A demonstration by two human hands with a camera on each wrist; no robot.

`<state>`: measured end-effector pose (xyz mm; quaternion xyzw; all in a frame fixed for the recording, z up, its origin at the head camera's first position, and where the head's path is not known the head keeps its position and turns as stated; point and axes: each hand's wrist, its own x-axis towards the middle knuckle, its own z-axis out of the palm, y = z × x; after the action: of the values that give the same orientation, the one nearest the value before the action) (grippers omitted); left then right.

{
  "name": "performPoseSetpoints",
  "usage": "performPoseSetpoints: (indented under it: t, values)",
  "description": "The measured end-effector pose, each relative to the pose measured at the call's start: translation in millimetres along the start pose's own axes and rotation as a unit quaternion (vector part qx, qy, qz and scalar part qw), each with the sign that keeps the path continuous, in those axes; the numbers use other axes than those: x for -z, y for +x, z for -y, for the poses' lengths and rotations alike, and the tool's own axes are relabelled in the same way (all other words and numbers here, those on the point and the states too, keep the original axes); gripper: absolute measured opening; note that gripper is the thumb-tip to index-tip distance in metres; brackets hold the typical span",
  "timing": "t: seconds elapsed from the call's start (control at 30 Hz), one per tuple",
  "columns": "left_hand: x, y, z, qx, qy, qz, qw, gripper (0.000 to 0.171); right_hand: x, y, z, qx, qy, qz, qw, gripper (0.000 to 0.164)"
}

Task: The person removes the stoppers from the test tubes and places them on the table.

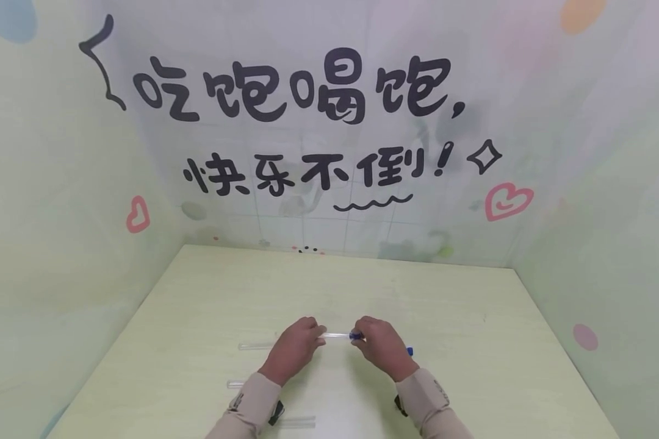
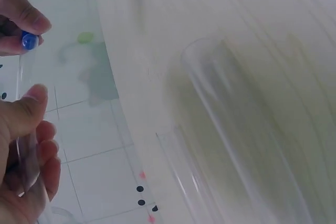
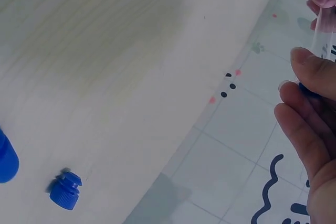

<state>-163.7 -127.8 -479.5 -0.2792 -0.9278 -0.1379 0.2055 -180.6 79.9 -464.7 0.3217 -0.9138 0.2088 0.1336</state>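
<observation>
Out in front, my left hand [image 1: 295, 346] grips a clear test tube [image 1: 337, 335] held roughly level, its fingers curled round the tube. At the tube's right end, my right hand [image 1: 383, 344] pinches a blue stopper [image 1: 354, 336] between thumb and fingers. The stopper meets the end of the tube in the head view. From the left wrist, its rounded blue end [image 2: 30, 41] pokes out between the right thumb and fingers. The right fingers mostly cover the stopper in the right wrist view.
Clear tubes lie on the pale table at left: one beyond the left hand [image 1: 255, 346], one by the left sleeve [image 1: 235, 384], one nearer [image 1: 299, 422]. Right of the hands lie a ribbed blue stopper [image 3: 66, 192] and another blue piece [image 3: 6, 158]. Printed curtain walls [image 1: 329, 225] surround the table.
</observation>
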Motion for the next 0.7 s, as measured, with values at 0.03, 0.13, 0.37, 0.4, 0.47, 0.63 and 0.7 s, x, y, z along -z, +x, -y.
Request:
performPoseSetpoints:
  t: [0.03,0.13,0.37,0.4,0.47,0.63,0.7]
  values:
    - [-0.8,0.3,-0.7,-0.001,0.001,-0.013,0.9999,0.02,1,0,-1,-0.002,0.006,0.001,1.0,0.016]
    - [-3.8,1.6,-1.6,0.002,0.0,-0.043,0.9991,0.02,2,0,-3,-0.007,0.019,0.003,1.0,0.014]
    - [-9.0,5.7,-2.5,0.005,0.004,-0.063,0.998,0.023,3,-3,-6,-0.013,0.033,0.005,0.999,0.011]
    - [-9.0,5.8,-2.5,0.003,0.001,-0.064,0.9979,0.026,3,-3,-7,-0.013,0.036,0.004,0.999,0.01]
    - [-9.7,6.1,-1.7,0.001,-0.001,-0.067,0.9977,0.03,3,-4,-9,-0.011,0.039,-0.001,0.999,0.011]
    - [-12.0,9.6,2.1,-0.008,0.0,-0.081,0.9967,0.031,-1,-5,-13,-0.002,0.039,-0.04,0.998,0.016]
    - [-12.2,12.2,2.8,-0.011,0.004,-0.084,0.9964,0.028,-2,-5,-14,0.001,0.033,-0.061,0.998,0.018]
